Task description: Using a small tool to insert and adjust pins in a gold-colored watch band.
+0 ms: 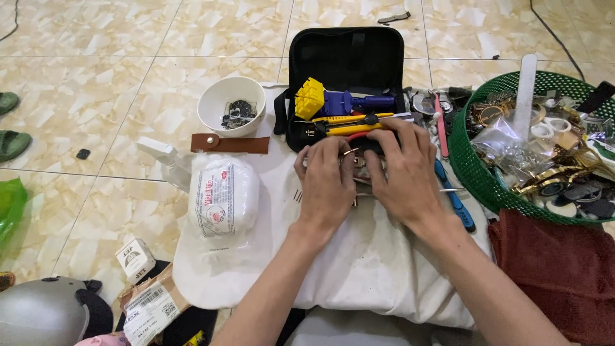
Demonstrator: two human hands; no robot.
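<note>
left hand [328, 186], right hand [402, 172] fingers clamped on watch [360, 168] | black case [346, 61]: tools | bowl [221, 96]: parts

Looked like a home floor used as an informal watch-repair spot. Work was spread on a beige tiled floor [128, 96], not a bench: white cloth [371, 269] laid down, black zip tool case [349, 61] open with small tools, green plastic basket [477, 173] heaped with watches and parts, white bowl [221, 96] of bits. Sandals [9, 134] and a helmet [38, 314] lay nearby.
</note>
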